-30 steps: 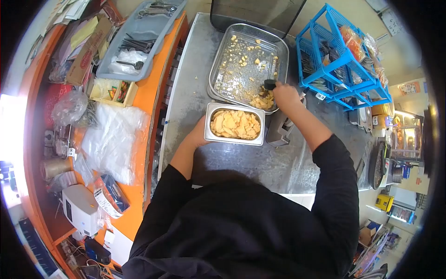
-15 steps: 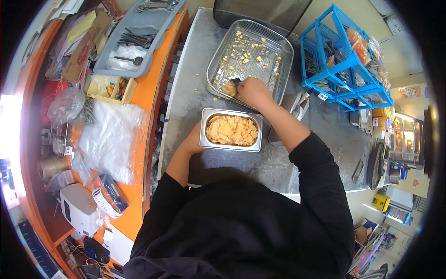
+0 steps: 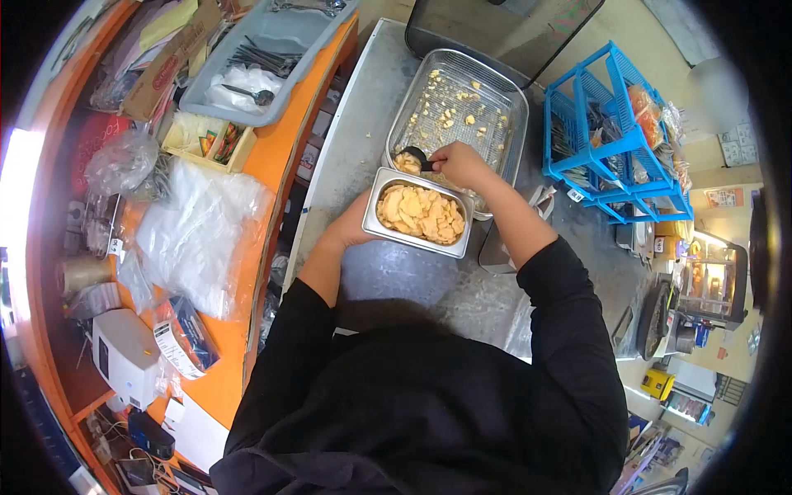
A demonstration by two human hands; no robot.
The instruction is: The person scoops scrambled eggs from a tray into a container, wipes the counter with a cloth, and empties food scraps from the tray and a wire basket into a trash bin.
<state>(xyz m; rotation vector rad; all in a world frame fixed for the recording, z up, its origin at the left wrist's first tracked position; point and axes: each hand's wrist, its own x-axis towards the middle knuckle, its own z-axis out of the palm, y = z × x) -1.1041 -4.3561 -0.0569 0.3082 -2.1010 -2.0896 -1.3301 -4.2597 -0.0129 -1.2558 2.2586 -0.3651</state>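
My left hand [image 3: 355,221] grips the left side of a rectangular steel food pan [image 3: 412,241], tilted slightly. Flat, pale yellow chip-like pieces [image 3: 421,213] fill the pan almost to its rim. My right hand [image 3: 464,165] is closed on the handle of a black scoop [image 3: 418,154]. Some of the same pieces [image 3: 406,162] are in the scoop, just beyond the pan's far edge. Behind it lies a large wire-mesh basket [image 3: 513,132] with scattered broken pieces and crumbs on its bottom.
A metal container [image 3: 497,252] stands right of the pan on the steel table [image 3: 371,99]. Blue plastic racks [image 3: 590,157] with packets are at the right. On the left, an orange counter [image 3: 268,161] carries a grey tray [image 3: 239,111] of utensils and plastic bags [image 3: 194,239].
The steel pan has been lifted and tilted, moving up and right toward the basket. My right hand and the scoop have come up beside its far edge.
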